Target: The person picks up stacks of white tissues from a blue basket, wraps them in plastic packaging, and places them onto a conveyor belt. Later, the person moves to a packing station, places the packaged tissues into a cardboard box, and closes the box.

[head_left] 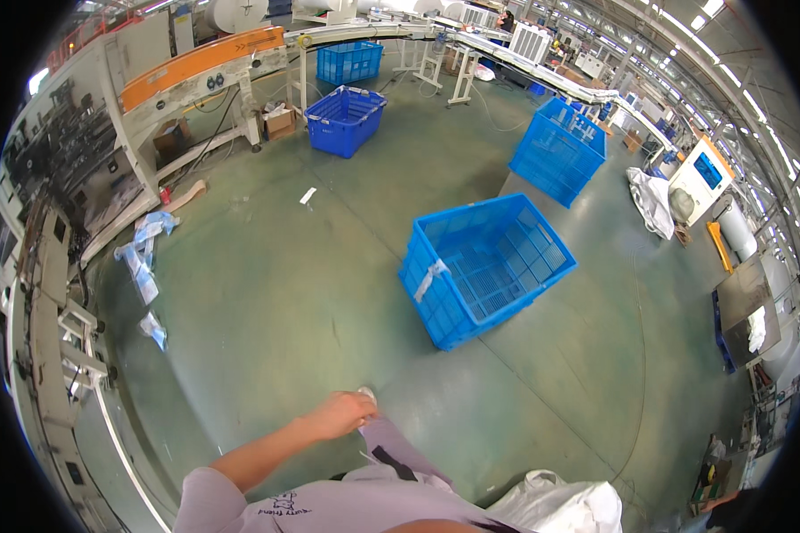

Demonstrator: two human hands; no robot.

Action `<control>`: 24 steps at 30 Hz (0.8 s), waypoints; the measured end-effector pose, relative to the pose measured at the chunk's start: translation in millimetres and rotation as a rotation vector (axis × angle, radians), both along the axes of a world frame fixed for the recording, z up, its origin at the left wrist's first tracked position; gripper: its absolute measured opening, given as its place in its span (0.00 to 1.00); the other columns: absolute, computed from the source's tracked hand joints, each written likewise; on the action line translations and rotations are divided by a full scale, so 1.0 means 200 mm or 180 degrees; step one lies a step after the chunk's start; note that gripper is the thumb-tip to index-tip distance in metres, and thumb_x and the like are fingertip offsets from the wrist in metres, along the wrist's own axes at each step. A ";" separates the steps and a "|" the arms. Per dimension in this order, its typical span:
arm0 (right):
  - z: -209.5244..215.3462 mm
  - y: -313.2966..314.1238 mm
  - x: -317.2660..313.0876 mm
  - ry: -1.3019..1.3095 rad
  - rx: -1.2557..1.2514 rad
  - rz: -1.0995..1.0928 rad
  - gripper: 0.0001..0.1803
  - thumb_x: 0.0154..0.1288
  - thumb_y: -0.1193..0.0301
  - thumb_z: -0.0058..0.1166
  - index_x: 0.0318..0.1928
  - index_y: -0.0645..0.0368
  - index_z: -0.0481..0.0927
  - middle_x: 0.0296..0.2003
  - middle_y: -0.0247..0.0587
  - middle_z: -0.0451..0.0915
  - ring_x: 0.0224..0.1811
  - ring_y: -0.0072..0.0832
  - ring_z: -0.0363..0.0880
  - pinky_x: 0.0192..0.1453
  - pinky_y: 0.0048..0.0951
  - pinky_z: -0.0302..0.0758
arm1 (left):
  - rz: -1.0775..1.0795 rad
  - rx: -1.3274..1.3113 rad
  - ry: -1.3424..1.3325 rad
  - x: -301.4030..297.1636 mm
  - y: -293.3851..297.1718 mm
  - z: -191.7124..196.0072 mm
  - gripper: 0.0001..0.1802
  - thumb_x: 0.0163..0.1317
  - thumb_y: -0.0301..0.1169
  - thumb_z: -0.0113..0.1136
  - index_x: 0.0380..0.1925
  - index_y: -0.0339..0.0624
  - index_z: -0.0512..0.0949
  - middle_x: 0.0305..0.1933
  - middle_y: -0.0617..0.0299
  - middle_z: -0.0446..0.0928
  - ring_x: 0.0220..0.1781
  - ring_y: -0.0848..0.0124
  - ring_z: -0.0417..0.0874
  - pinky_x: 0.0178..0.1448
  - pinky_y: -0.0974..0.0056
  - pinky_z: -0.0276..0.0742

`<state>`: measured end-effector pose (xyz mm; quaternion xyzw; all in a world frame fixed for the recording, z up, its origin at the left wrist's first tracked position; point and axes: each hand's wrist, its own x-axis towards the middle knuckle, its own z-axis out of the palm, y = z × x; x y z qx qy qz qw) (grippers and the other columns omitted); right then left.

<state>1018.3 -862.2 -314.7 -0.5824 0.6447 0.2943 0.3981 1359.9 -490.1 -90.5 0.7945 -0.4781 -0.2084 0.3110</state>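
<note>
My left hand (342, 415) is held out in front of my body, low in the view. Its fingers are closed on a small white thing (367, 392), mostly hidden, whose kind I cannot make out. Just below the hand is light purple cloth (397, 442). A bit of bare skin shows at the bottom edge, but my right hand is out of view. Ahead and to the right, a large blue plastic crate (428, 311) stands on the floor, apart from the hand, with a strip of pale tape on its side.
Another blue crate (556, 155) stands farther right; a dark blue basket (342, 133) is at the far left. Blue-and-white film scraps (138, 266) lie beside the machine (53, 195). A conveyor (364, 32) runs across the back. A white sack (560, 506) lies close on my right.
</note>
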 end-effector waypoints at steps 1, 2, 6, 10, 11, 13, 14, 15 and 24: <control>-0.05 0.02 0.19 -0.0050 0.0055 0.0008 0.21 0.60 0.68 0.52 0.54 0.55 0.69 0.39 0.39 0.75 0.41 0.25 0.74 0.43 0.26 0.72 | -0.0009 0.0111 -0.0036 0.21 0.02 0.02 0.07 0.52 0.29 0.56 0.32 0.45 0.75 0.32 0.59 0.74 0.38 0.60 0.76 0.41 0.59 0.72; -0.10 -0.01 0.42 -0.0132 0.0051 0.0067 0.21 0.60 0.68 0.52 0.54 0.55 0.69 0.39 0.39 0.75 0.41 0.25 0.74 0.44 0.26 0.72 | 0.0085 0.0203 -0.0087 0.39 0.01 0.01 0.06 0.52 0.29 0.56 0.31 0.45 0.76 0.32 0.59 0.75 0.38 0.60 0.77 0.40 0.59 0.72; -0.32 0.04 1.65 -0.1285 0.0073 0.0786 0.21 0.59 0.69 0.52 0.54 0.55 0.69 0.40 0.38 0.75 0.42 0.25 0.73 0.44 0.26 0.72 | 0.0416 0.0241 -0.0068 0.81 0.21 -0.10 0.06 0.54 0.32 0.55 0.30 0.44 0.77 0.30 0.59 0.76 0.34 0.59 0.77 0.37 0.59 0.73; 0.07 0.52 3.30 -0.3785 0.0707 0.1967 0.21 0.60 0.69 0.53 0.54 0.56 0.69 0.41 0.38 0.75 0.42 0.24 0.74 0.45 0.25 0.71 | 0.1450 0.0144 -0.0175 1.37 0.41 -0.12 0.06 0.55 0.32 0.54 0.31 0.44 0.78 0.32 0.58 0.77 0.33 0.58 0.77 0.36 0.59 0.73; 0.34 0.64 3.62 -0.3808 0.0836 0.2360 0.21 0.61 0.70 0.52 0.55 0.55 0.68 0.42 0.36 0.75 0.44 0.22 0.73 0.47 0.24 0.71 | 0.1801 0.0244 -0.0165 1.54 0.47 -0.12 0.07 0.56 0.32 0.53 0.32 0.44 0.78 0.34 0.58 0.77 0.34 0.59 0.78 0.37 0.59 0.73; 0.64 0.79 4.04 -0.4218 0.1298 0.2488 0.21 0.62 0.70 0.51 0.56 0.55 0.67 0.42 0.36 0.76 0.43 0.22 0.74 0.48 0.24 0.70 | 0.2394 0.0489 0.0168 1.89 0.53 -0.06 0.07 0.57 0.30 0.52 0.32 0.44 0.78 0.32 0.56 0.77 0.33 0.58 0.78 0.36 0.59 0.73; 0.66 0.80 4.21 -0.4328 0.1470 0.2503 0.22 0.62 0.70 0.51 0.57 0.55 0.67 0.42 0.37 0.76 0.43 0.22 0.74 0.48 0.24 0.70 | 0.2529 0.0425 0.0312 2.07 0.55 -0.08 0.07 0.57 0.31 0.52 0.32 0.43 0.78 0.31 0.56 0.77 0.32 0.58 0.77 0.36 0.59 0.73; 0.59 0.77 4.28 -0.4209 0.1390 0.2469 0.22 0.62 0.69 0.51 0.56 0.55 0.67 0.40 0.37 0.76 0.42 0.21 0.74 0.48 0.23 0.70 | 0.2645 0.0373 0.0454 2.27 0.55 -0.10 0.08 0.58 0.31 0.51 0.33 0.43 0.78 0.30 0.55 0.77 0.31 0.58 0.77 0.36 0.59 0.72; 0.12 -0.23 4.40 -0.0969 -0.0088 0.0571 0.23 0.61 0.66 0.48 0.56 0.57 0.66 0.40 0.39 0.76 0.42 0.25 0.74 0.47 0.26 0.71 | 0.0625 0.0436 0.0318 4.34 -0.27 -0.03 0.13 0.59 0.37 0.51 0.42 0.47 0.75 0.30 0.53 0.77 0.32 0.56 0.77 0.38 0.55 0.72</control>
